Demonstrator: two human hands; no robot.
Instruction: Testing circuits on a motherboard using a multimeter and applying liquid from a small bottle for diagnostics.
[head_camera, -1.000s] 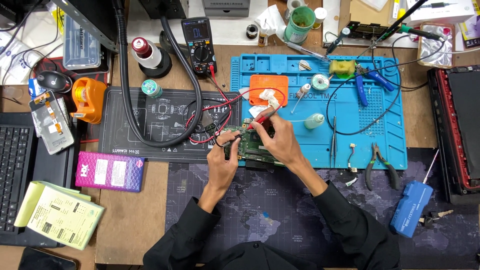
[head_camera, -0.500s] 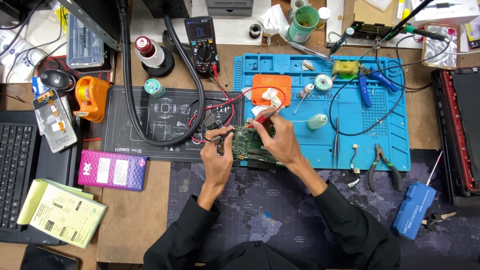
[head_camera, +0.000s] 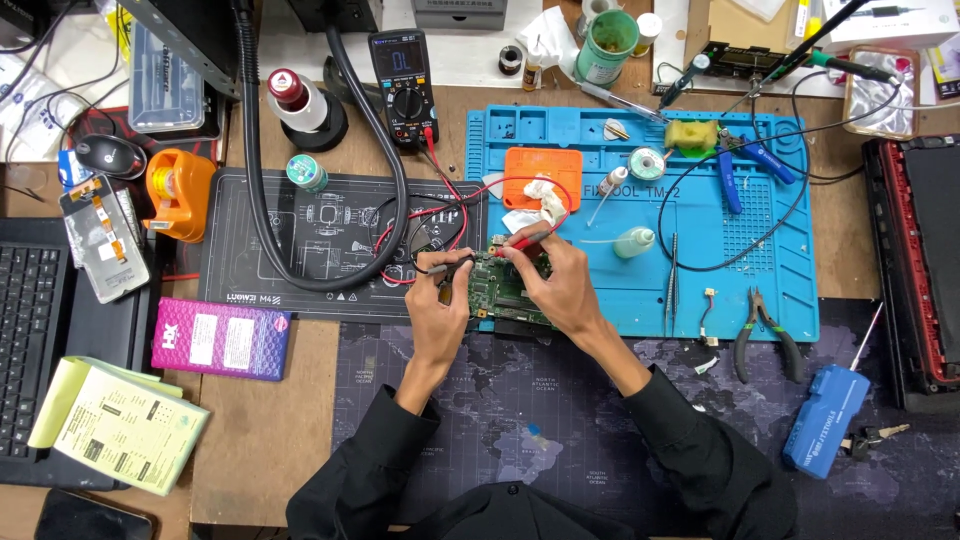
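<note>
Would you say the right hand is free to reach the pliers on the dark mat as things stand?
Probably not at once: the right hand holds a red probe on the circuit board. The pliers lie apart to its right, with nothing across the way.

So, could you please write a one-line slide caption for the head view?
Left hand and right hand hold black and red probes on a green circuit board beside a blue work mat.

Beside the matt blue rubbery mat (head_camera: 700, 270), a bare wooden bench (head_camera: 260, 420), glossy pink plastic packet (head_camera: 220, 338), yellow paper pad (head_camera: 120, 425).
</note>
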